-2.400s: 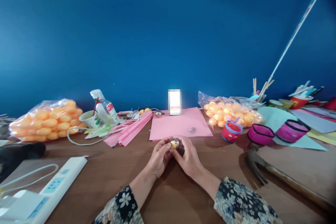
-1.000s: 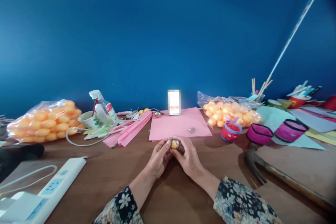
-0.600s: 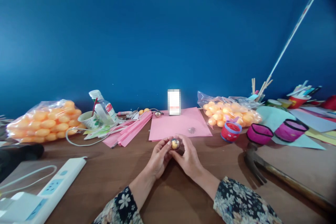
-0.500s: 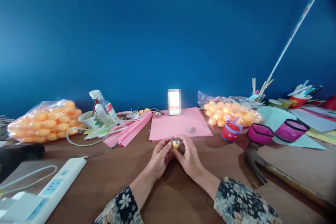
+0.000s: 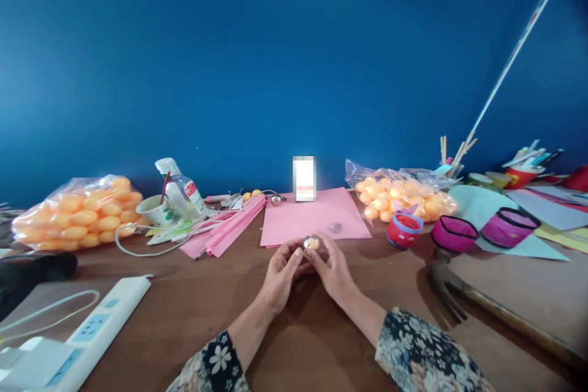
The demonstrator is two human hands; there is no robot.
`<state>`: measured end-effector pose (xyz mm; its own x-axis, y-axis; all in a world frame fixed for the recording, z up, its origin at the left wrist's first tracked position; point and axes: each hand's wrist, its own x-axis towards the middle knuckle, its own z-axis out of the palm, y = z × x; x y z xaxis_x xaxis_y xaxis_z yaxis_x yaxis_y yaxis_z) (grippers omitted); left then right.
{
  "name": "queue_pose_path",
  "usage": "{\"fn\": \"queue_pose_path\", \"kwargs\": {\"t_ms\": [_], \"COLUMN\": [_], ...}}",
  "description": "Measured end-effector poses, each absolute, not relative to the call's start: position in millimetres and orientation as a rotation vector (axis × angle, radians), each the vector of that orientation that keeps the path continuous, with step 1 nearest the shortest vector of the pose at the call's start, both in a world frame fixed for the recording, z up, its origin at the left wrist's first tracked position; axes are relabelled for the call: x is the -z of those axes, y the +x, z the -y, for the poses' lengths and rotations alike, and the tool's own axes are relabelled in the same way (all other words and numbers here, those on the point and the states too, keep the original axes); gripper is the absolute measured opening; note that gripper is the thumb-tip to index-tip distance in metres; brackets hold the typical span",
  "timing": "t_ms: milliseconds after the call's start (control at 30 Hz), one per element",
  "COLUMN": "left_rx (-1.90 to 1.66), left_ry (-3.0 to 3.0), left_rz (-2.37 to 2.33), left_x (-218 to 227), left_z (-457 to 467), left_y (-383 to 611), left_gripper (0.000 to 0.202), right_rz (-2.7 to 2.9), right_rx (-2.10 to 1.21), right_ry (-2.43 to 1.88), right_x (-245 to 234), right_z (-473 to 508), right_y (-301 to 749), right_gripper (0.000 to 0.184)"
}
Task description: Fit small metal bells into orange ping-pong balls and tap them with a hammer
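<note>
Both my hands meet over the brown table (image 5: 193, 312), just in front of a pink paper sheet (image 5: 312, 217). Between their fingertips sits a small orange ball in a shiny clear shell (image 5: 311, 243). My left hand (image 5: 281, 274) pinches it from the left and my right hand (image 5: 331, 268) pinches it from the right, fingers curled. A small crumpled clear bit (image 5: 335, 228) lies on the pink sheet just beyond my hands.
Bags of orange balls lie at the left (image 5: 76, 214) and back right (image 5: 404, 196). A white power strip (image 5: 96, 324) is front left, a hammer (image 5: 482, 306) at the right. Pink paper strips (image 5: 229, 226), a bottle (image 5: 179, 187), a paper cup (image 5: 154, 209), red (image 5: 404, 229) and magenta cups (image 5: 454, 234) stand around.
My hands have lifted the ball slightly and moved it a little away from me, toward the pink sheet's edge. The fingers have shifted around it.
</note>
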<state>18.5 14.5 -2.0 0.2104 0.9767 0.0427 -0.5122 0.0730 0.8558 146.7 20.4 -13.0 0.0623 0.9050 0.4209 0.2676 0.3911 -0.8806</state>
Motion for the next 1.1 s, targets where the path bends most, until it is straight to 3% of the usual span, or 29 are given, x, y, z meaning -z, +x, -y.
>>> {"fn": "queue_pose_path", "kwargs": {"t_ms": [133,433,633,1100], "left_rx": [-1.247,-1.316,-1.332,-1.351], "left_ry": [1.0,1.093,1.098,1.111], "left_rz": [-0.694,-0.822,-0.882,-0.909], "left_x": [1.9,7.3,9.6,9.6], "left_z": [-13.9,-16.4,-19.1,-21.6], "left_y": [18.6,17.7,16.5,16.8], "left_gripper": [0.03,0.028,0.038,0.036], "right_rz": [1.508,1.477,1.56,1.48], "right_rx": [-0.553,-0.635,-0.51,-0.702], "right_ry": [-1.117,-1.119,-1.089,-1.074], "right_x": [12.7,7.2,5.3,5.0], "right_z": [-18.2,-14.0,-15.4,-14.3], "right_y": [147.2,144.8,144.7,142.9], "right_gripper": [0.035,0.028,0.03,0.031]}}
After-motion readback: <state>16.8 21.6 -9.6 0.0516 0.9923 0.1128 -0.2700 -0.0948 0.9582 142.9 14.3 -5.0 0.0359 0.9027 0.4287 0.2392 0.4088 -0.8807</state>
